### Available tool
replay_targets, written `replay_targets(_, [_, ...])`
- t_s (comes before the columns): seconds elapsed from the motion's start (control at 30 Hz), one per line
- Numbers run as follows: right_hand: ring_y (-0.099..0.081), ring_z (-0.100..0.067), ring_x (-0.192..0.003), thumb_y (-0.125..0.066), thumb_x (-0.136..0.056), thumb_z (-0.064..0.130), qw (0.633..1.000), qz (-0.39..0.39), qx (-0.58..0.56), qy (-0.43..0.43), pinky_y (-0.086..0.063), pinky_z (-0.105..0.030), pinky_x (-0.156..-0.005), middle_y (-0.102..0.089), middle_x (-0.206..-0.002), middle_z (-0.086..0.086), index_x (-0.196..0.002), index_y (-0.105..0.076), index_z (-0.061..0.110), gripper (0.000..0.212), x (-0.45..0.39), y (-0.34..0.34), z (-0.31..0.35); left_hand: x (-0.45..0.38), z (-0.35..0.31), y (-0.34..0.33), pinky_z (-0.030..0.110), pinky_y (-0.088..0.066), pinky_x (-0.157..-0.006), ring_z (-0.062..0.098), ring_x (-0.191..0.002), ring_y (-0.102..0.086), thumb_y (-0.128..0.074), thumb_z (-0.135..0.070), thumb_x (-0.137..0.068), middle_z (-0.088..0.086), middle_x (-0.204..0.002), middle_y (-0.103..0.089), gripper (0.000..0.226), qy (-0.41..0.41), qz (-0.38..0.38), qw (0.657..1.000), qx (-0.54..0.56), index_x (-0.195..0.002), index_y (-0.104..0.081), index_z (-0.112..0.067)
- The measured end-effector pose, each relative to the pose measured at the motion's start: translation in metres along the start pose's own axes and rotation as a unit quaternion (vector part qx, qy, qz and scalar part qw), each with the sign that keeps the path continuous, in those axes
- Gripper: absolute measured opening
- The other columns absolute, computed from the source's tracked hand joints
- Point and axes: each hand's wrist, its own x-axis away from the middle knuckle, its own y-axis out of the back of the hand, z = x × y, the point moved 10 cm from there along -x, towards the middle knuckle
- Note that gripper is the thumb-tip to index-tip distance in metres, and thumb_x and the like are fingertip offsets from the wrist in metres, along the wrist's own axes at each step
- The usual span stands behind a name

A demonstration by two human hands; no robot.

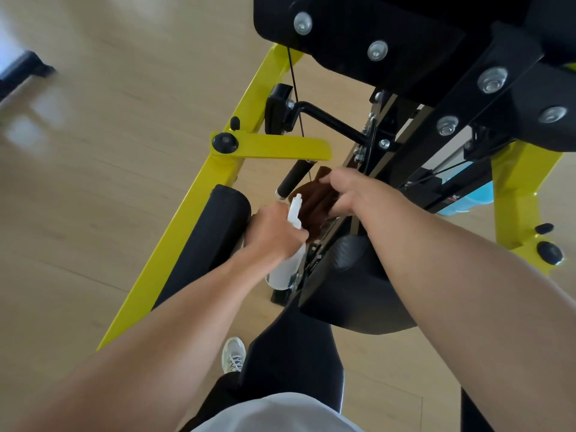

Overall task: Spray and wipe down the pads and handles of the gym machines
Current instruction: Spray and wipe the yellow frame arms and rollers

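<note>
Both bare forearms fill the bottom of the view, reaching down and forward over a white shirt hem and a dark-clad leg, with one pale trainer (233, 353) planted on the floor below. Left hand (274, 232) is curled round the neck of the white spray bottle (288, 260), nozzle pointing up and away, bottle body hanging beneath the fist. Right hand (346, 191) has its fingers bunched on the brown cloth (311, 204), pressing it low inside the frame, just beside the short black handle grip (294, 179). So the wiping looks to be on right now, down in the middle of the machine!

How far along? Hard to call. No wet sheen is readable on anything. The black roller pad (215, 232) on the left, the seat pad (352, 285) under the right forearm and the big black pad (358, 35) overhead each sit untouched at this instant, so I'd judge plenty remains.

Around it all: a bright yellow frame (199, 194), black bolted brackets and thin cables, standing on pale wood-look flooring (93, 151) with window glare at the left. Something blue (477, 198) peeks out behind the frame at right.
</note>
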Motion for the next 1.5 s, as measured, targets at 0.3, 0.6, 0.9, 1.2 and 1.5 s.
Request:
replay_targets(0.3, [-0.061, -0.042, -0.108, -0.046, -0.088, -0.003, 0.998, 0.043, -0.037, -0.009, -0.051, -0.061, -0.095, -0.06, -0.127, -0.026, -0.112, -0.053, 0.005, 0.027, 0.015, -0.006, 0.003, 0.05, -0.115, 0.169, 0.019, -0.048, -0.058, 0.002, -0.053, -0.063, -0.066, -0.03, -0.095, -0.004, -0.052, -0.067, 0.015, -0.164, -0.078, 0.971, 0.155, -0.092, -0.081, -0.03])
replay_targets(0.6, [-0.055, -0.045, -0.117, -0.042, -0.075, -0.014, 0.972, 0.054, -0.226, 0.014, -0.051, -0.065, -0.092, -0.049, -0.136, -0.027, -0.108, -0.05, 0.005, 0.039, 0.028, -0.019, 0.014, -0.027, -0.083, 0.148, 0.039, -0.043, -0.06, 0.039, -0.082, -0.057, -0.056, -0.007, -0.08, 0.015, -0.076, -0.05, 0.005, -0.159, 0.015, 0.934, -0.32, -0.078, -0.052, -0.004])
replay_targets(0.9, [-0.052, -0.02, -0.067, -0.038, -0.09, -0.011, 0.962, -0.036, -0.26, 0.076, -0.055, -0.034, -0.068, -0.056, -0.082, -0.003, -0.143, -0.045, 0.038, 0.072, 0.061, -0.071, -0.01, -0.058, -0.077, 0.115, 0.035, -0.036, -0.068, 0.03, -0.082, -0.047, -0.057, -0.007, -0.087, 0.004, -0.074, -0.038, 0.014, -0.19, 0.029, 0.908, -0.372, -0.084, -0.043, -0.008])
replay_targets(1.2, [-0.059, -0.026, -0.127, -0.061, -0.092, -0.004, 0.96, -0.108, -0.224, 0.133, -0.047, -0.041, -0.106, -0.06, -0.133, 0.0, -0.16, -0.023, 0.045, 0.092, 0.033, -0.078, -0.024, -0.069, -0.057, 0.105, 0.037, -0.041, -0.074, 0.04, -0.106, -0.058, -0.057, -0.008, -0.089, 0.02, -0.108, -0.058, 0.025, -0.17, 0.032, 0.91, -0.376, -0.112, -0.056, 0.002])
replay_targets(1.5, [-0.053, -0.028, -0.134, -0.077, -0.087, 0.008, 0.952, -0.194, -0.17, 0.164, -0.041, -0.042, -0.112, -0.054, -0.145, -0.007, -0.157, -0.033, 0.04, 0.09, 0.016, -0.065, -0.007, -0.072, -0.05, 0.108, 0.041, -0.044, -0.079, 0.037, -0.103, -0.055, -0.06, -0.011, -0.09, 0.023, -0.123, -0.057, 0.038, -0.151, 0.022, 0.931, -0.33, -0.125, -0.053, 0.001])
